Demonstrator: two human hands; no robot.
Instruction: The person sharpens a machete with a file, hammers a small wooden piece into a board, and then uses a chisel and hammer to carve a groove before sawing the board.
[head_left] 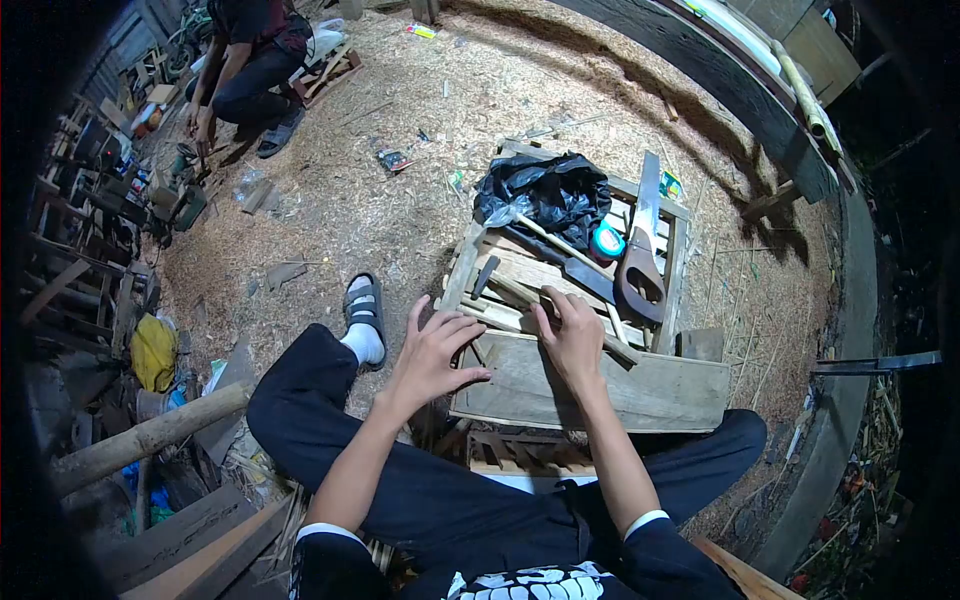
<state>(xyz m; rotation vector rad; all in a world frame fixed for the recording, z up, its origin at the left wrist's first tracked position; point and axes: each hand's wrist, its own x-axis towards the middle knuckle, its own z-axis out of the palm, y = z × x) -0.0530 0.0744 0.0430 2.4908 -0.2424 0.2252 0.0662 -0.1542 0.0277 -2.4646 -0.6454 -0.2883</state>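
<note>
A grey-brown wooden board (650, 388) lies across the near side of a low slatted wooden stand. My left hand (436, 355) is over the board's left end, fingers spread, with nothing in it. My right hand (574, 338) rests at the board's far edge, fingers apart, close to a thin wooden stick (618, 347). Beyond the hands, the stand holds a handsaw (642, 265), a dark-bladed tool (588, 280), a teal tape measure (607, 241), a black plastic bag (560, 195) and a small dark tool (486, 275).
Another person (255, 70) crouches at the upper left. Wood scraps and a yellow bag (153, 352) lie at the left, near a round pole (150, 438). A long beam (720, 90) crosses the upper right. Shavings cover the ground.
</note>
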